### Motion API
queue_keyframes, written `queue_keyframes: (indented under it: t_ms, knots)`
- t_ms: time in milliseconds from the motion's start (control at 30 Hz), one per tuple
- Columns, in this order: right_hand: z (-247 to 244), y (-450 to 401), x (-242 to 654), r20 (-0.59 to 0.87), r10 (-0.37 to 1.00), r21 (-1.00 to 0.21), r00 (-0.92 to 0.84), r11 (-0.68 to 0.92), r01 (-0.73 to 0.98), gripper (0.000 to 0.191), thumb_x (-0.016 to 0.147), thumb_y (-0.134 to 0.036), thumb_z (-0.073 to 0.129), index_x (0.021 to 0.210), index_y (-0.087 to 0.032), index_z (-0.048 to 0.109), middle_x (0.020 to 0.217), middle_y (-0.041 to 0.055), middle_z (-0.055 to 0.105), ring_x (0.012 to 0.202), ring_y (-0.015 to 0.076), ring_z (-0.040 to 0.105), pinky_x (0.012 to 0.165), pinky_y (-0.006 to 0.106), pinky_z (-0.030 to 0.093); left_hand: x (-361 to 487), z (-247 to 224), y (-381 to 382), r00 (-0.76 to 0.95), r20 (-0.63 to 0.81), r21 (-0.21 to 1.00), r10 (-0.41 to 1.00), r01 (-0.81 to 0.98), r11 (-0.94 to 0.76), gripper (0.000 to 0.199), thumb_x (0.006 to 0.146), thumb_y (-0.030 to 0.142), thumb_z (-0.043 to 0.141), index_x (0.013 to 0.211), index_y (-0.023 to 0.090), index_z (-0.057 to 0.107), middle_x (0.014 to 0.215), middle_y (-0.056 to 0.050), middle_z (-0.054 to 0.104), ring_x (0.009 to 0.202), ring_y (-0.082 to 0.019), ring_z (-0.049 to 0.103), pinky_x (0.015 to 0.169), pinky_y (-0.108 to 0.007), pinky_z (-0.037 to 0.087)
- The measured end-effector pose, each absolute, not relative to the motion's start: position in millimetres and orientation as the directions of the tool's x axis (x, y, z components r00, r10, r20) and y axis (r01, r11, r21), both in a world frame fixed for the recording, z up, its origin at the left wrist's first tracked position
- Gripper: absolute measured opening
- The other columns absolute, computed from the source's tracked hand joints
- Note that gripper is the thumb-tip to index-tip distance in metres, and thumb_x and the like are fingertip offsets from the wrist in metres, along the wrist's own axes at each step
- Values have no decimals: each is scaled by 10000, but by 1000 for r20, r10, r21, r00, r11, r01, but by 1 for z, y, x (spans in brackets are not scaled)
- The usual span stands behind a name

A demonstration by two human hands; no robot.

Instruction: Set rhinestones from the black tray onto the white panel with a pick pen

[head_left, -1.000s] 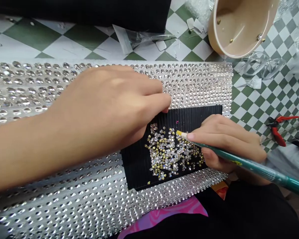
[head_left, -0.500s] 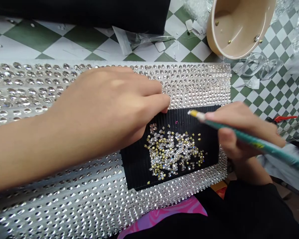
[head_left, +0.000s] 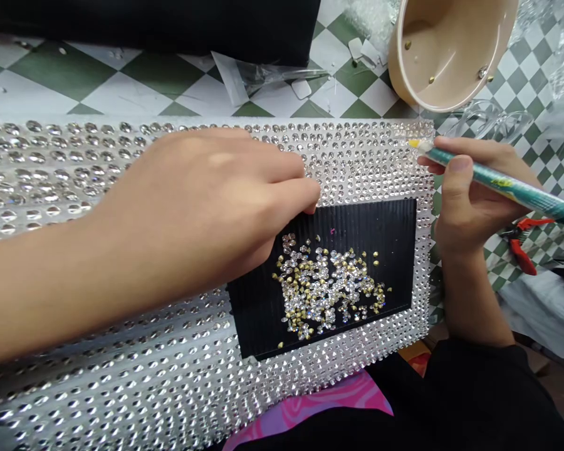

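Observation:
My right hand (head_left: 484, 188) grips a teal pencil-like picker (head_left: 507, 181) with a yellow tip, which points at the upper right part of the rhinestone-covered sheet (head_left: 357, 138). Whether a stone sits on the tip is too small to tell. My left hand (head_left: 230, 194) is closed, knuckles up, over the sheet and the upper left corner of a black ridged tray (head_left: 258, 313). Its fingertips are hidden, and so is anything in them. Loose rhinestones (head_left: 329, 288), clear with gold backs, lie scattered on the tray, which rests on the sheet.
A beige bowl (head_left: 397, 69) with a few stones inside stands at the back right on the checkered table covering (head_left: 164, 69). Red-handled pliers (head_left: 521, 247) lie beyond my right wrist. A black object (head_left: 145, 25) spans the back left, with scraps of clear plastic (head_left: 244, 78) near it.
My right hand has moved up and away from over the tray, carrying the picker to the sheet's upper right. The red pliers show more fully. My left hand and the tray stay put.

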State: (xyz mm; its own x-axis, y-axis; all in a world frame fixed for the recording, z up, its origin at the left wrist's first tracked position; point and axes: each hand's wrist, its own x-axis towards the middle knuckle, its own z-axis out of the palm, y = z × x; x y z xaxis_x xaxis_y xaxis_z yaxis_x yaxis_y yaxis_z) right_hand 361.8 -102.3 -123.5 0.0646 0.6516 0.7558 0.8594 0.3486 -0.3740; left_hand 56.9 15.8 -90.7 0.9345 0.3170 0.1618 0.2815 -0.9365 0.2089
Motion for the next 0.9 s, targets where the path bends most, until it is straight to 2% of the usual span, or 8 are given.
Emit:
queue_keyframes:
  t_ms: [100,267,533,633,700,733,800,900]
  knots:
    - [-123,-102,362,732,679,-368,60,319,873,177,1032,-250,708,1107,-211,863,939,44,862,825,196,830,746,340,701,57,-88,15,945,159,139,287,267,-954,437,1036,231,293,991,286,724,876,4,652,792,-179,650,643,-355,472]
    - [-118,-104,356,765,620,-465,174,345,815,204,1004,-348,738,1059,-212,879,896,27,841,703,171,789,611,315,659,57,-85,15,948,185,115,257,239,-964,401,1041,219,298,974,283,688,860,9,674,778,-210,693,603,-359,497]
    - [-122,-102,355,766,626,-434,148,333,837,177,1021,-320,739,1086,-221,872,893,25,841,726,172,797,631,317,680,58,-94,17,946,199,77,256,245,-966,343,1016,179,358,965,269,685,828,9,677,742,-201,680,596,-361,499]
    - [-126,-102,361,760,640,-411,115,336,847,173,1037,-289,722,1095,-206,862,925,29,849,783,175,812,654,315,678,59,-90,16,948,191,100,255,239,-966,366,1025,198,332,969,270,686,837,9,667,753,-206,695,586,-350,510]
    - [-124,-104,364,725,685,-403,70,339,850,199,1062,-274,685,1148,-193,845,985,24,853,848,178,823,697,325,692,59,-91,16,945,172,159,278,252,-955,408,1046,227,286,975,275,684,860,18,666,796,-203,730,629,-345,556]
    - [-123,-105,365,707,706,-398,47,341,852,214,1073,-265,665,1178,-187,834,1010,20,852,871,176,824,719,330,697,59,-93,16,942,154,205,298,265,-942,420,1051,247,277,986,281,691,887,24,670,855,-206,756,688,-365,599]
    - [-119,-107,365,674,739,-371,2,336,866,226,1081,-240,645,1206,-178,823,1033,19,855,905,171,824,771,338,704,57,-102,17,938,106,309,330,284,-908,405,1033,301,316,1069,308,719,1011,29,695,1107,-245,784,888,-450,667]
    - [-117,-107,363,691,722,-362,14,329,873,200,1070,-233,670,1157,-174,840,984,20,858,874,169,819,784,341,700,51,-121,21,939,78,391,334,280,-877,416,949,383,428,1247,338,714,1229,18,696,1517,-336,606,1131,-543,633]
